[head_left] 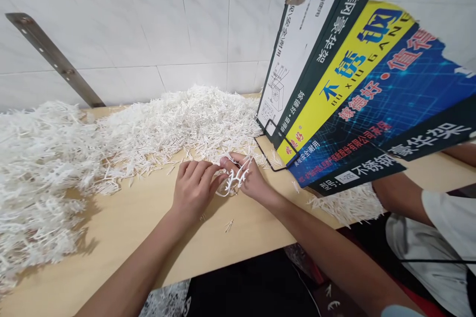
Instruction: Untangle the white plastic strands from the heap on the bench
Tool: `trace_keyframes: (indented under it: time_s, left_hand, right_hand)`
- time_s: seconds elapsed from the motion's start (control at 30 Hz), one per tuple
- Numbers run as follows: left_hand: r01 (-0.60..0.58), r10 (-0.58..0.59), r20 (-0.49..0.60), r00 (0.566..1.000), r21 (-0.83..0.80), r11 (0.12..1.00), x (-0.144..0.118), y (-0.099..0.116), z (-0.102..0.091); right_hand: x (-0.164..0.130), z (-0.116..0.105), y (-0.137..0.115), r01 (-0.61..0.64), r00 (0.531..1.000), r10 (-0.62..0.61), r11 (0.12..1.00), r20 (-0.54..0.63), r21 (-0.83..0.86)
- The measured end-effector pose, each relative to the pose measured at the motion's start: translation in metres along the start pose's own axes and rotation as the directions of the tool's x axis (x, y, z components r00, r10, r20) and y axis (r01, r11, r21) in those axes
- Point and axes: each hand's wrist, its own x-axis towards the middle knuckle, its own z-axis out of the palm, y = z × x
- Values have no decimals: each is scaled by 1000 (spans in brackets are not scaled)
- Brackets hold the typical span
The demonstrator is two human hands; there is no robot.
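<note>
1. My left hand and right hand meet mid-bench, fingers pinched together on a white plastic sprue.
2. White plastic pieces are heaped along the bench's far edge and left end.

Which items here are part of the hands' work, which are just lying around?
In use: left hand, right hand, white branched plastic piece held between them, heap of white plastic pieces.
Lying about: printed cardboard sheet, metal bracket on tiled wall, another person's arm, wooden table.
</note>
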Motion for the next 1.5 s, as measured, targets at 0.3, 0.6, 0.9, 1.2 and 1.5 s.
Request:
trace_keyframes:
  time_s: [0.3,0.6,0.9,1.2,1.5]
  left_hand:
    - [-73,73,-17,997,37,997,1,0,-4]
    - [-33,37,29,999,-135,990,3,3,-5]
    - [37,-57,-44,997,-359,932,-4,-1,-10]
    - [491,-461,190,867,-161,856,-11,-30,8]
    - [680,-531,451,717,-620,392,6,11,-70]
  right_hand:
    - [0,-1,-1,-8,998,5,999,-67,-39]
    - [0,1,2,2,995,-15,992,-101,-125]
    - [11,-26,-1,57,943,31,967,-333,249]
    - [10,-35,-10,-39,987,119,832,-109,553]
    - [-48,-9,-50,-48,987,117,873,-113,486]
